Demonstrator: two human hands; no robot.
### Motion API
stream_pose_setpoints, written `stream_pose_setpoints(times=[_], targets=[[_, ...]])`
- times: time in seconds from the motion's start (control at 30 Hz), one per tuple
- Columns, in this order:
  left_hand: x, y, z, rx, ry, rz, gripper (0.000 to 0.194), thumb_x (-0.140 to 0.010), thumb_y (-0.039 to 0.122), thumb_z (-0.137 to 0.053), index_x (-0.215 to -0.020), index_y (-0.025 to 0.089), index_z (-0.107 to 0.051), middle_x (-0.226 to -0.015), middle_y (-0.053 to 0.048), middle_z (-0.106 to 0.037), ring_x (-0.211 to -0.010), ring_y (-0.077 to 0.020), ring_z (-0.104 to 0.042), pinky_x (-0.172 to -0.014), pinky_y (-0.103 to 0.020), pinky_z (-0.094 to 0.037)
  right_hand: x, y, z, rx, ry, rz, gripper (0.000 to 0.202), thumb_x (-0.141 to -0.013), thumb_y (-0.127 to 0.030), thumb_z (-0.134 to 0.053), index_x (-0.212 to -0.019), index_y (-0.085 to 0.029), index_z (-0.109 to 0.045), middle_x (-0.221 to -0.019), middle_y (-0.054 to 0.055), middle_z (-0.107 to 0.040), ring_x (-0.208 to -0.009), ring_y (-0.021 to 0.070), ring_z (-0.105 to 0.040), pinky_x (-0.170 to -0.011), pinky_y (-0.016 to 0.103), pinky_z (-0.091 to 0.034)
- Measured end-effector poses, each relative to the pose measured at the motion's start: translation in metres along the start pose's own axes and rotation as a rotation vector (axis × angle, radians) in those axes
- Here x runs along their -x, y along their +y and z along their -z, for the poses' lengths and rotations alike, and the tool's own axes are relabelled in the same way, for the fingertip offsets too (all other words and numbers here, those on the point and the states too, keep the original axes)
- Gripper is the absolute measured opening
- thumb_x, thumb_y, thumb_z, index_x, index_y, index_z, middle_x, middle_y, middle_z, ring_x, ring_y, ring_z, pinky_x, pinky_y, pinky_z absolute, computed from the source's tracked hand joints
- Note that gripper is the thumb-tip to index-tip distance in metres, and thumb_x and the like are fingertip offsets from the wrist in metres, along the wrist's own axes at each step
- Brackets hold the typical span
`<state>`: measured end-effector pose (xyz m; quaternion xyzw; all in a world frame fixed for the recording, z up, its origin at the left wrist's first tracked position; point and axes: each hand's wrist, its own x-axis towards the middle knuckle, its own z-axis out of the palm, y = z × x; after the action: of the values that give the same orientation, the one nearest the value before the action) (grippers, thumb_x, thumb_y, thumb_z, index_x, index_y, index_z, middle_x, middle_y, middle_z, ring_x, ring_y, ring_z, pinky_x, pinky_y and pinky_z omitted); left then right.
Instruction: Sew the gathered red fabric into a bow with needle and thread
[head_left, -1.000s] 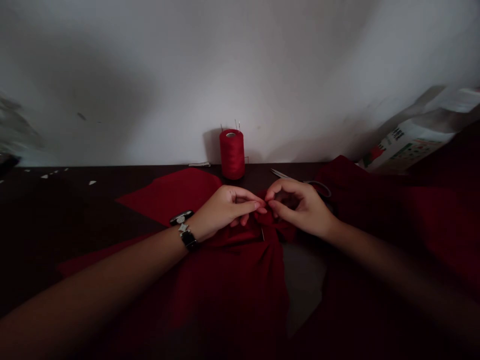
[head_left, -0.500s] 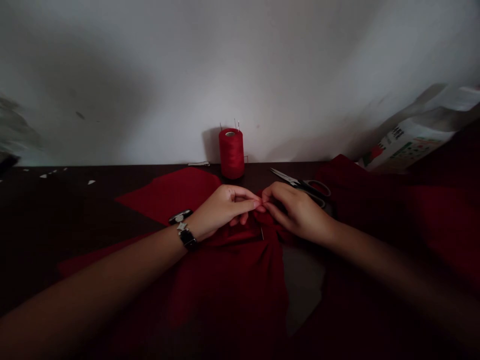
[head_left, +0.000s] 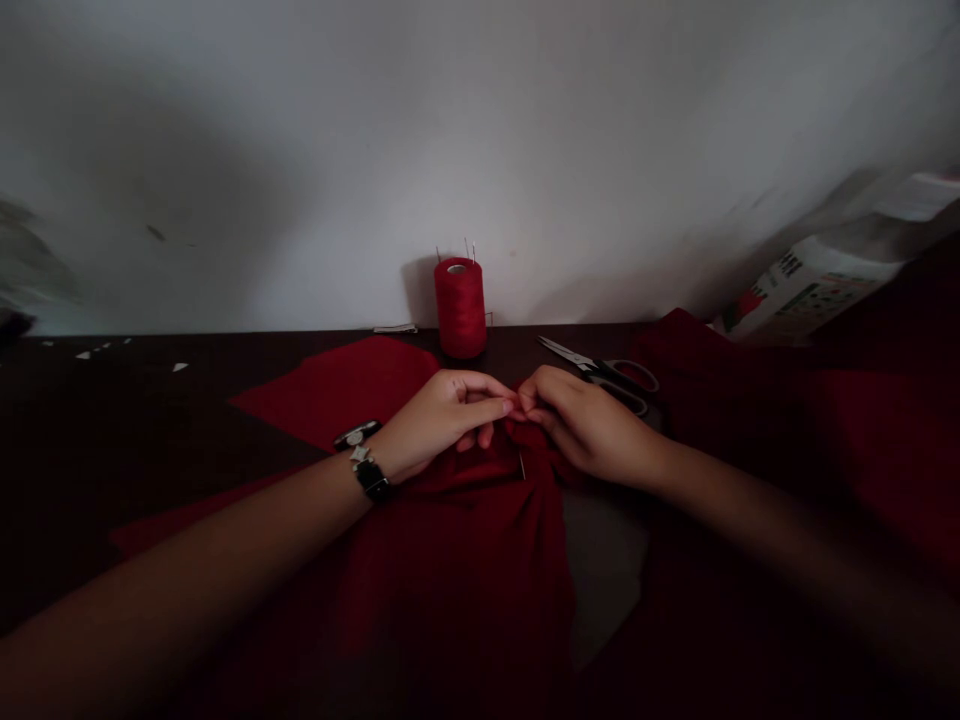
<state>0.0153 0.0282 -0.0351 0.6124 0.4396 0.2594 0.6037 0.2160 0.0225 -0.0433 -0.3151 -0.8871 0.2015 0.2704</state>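
the left hand (head_left: pixel 457 412) and right hand (head_left: pixel 581 420) are meeting at the fingertips, hiding whatever is lying between. the cloth (head_left: pixel 465 560) is fading into darkness toward the bottom edge. a pin (head_left: pixel 523 467) is looking too thin to tell from a needle. the bottle (head_left: pixel 821 285) is blurring, its print escaping reading.

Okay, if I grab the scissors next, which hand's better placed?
Right, most likely: the right hand sits just in front of the scissors, while the left hand is farther off, nearer the red thread spool.
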Motion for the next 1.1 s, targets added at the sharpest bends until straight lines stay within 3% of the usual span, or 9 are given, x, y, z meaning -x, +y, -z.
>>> stream_pose_setpoints(times=[0.2, 0.37, 0.57, 0.67, 0.77, 0.87, 1.1], targets=[[-0.0010, 0.0003, 0.0008, 0.010, -0.001, 0.018, 0.015, -0.084, 0.026, -0.060, -0.084, 0.014, -0.068, -0.048, 0.004, -0.052, -0.038, -0.0025, -0.037, -0.037, -0.012, -0.024, 0.0002, 0.0006, 0.0009, -0.053, -0.006, 0.026, 0.012, -0.085, -0.006, -0.046, -0.084, -0.018, -0.048, -0.086, 0.004, -0.054, -0.076, 0.0139, -0.051, -0.069, 0.026, -0.041], [-0.0008, 0.0025, 0.0002, 0.026, 0.000, 0.019, 0.014, -0.084, 0.025, -0.060, -0.083, 0.014, -0.068, -0.046, 0.005, -0.051, -0.037, -0.0023, -0.036, -0.036, -0.012, -0.023, -0.0001, 0.0034, 0.0027, -0.180, 0.085, 0.047, 0.005, -0.086, -0.012, -0.053, -0.086, -0.018, -0.052, -0.083, 0.003, -0.057, -0.076, 0.0134, -0.053, -0.070, 0.026, -0.043], [0.0000, 0.0044, -0.0017, 0.099, -0.003, -0.001, 0.012, -0.081, 0.021, -0.061, -0.085, 0.013, -0.069, -0.088, -0.007, -0.072, -0.048, -0.0027, -0.047, -0.037, -0.012, -0.029, -0.0034, 0.0075, 0.0010, -0.307, 0.146, -0.091, 0.001, -0.090, -0.018, -0.051, -0.090, -0.018, -0.052, -0.082, 0.002, -0.057, -0.073, 0.0125, -0.054, -0.065, 0.025, -0.044], [0.0002, 0.0039, -0.0014, 0.099, -0.002, 0.001, 0.012, -0.081, 0.023, -0.062, -0.084, 0.014, -0.069, -0.090, -0.008, -0.072, -0.049, -0.0031, -0.048, -0.037, -0.012, -0.028, -0.0045, 0.0087, 0.0000, -0.381, 0.125, -0.135, 0.003, -0.089, -0.019, -0.054, -0.090, -0.018, -0.052, -0.081, 0.001, -0.056, -0.069, 0.0113, -0.053, -0.062, 0.025, -0.044], [0.0002, 0.0033, -0.0007, 0.074, 0.009, 0.013, 0.013, -0.081, 0.024, -0.062, -0.084, 0.014, -0.069, -0.075, -0.004, -0.070, -0.046, -0.0034, -0.046, -0.037, -0.013, -0.027, -0.0046, 0.0084, 0.0002, -0.385, 0.099, -0.134, 0.006, -0.086, -0.021, -0.059, -0.089, -0.018, -0.055, -0.081, 0.001, -0.057, -0.067, 0.0108, -0.052, -0.060, 0.025, -0.044], [0.0005, 0.0028, -0.0001, 0.035, 0.016, 0.026, 0.015, -0.082, 0.027, -0.063, -0.084, 0.014, -0.070, -0.050, 0.002, -0.056, -0.041, -0.0039, -0.041, -0.036, -0.014, -0.025, -0.0046, 0.0068, 0.0008, -0.382, 0.083, -0.145, 0.011, -0.085, -0.026, -0.063, -0.087, -0.018, -0.056, -0.079, 0.001, -0.058, -0.065, 0.0104, -0.051, -0.057, 0.024, -0.042], [0.0018, 0.0018, -0.0013, 0.011, 0.013, -0.003, 0.014, -0.084, 0.026, -0.062, -0.086, 0.015, -0.069, -0.047, 0.005, -0.052, -0.039, -0.0036, -0.040, -0.037, -0.013, -0.025, -0.0050, 0.0024, 0.0001, -0.403, 0.089, -0.194, 0.013, -0.082, -0.026, -0.065, -0.083, -0.017, -0.055, -0.074, 0.000, -0.057, -0.062, 0.0099, -0.050, -0.056, 0.024, -0.042]])
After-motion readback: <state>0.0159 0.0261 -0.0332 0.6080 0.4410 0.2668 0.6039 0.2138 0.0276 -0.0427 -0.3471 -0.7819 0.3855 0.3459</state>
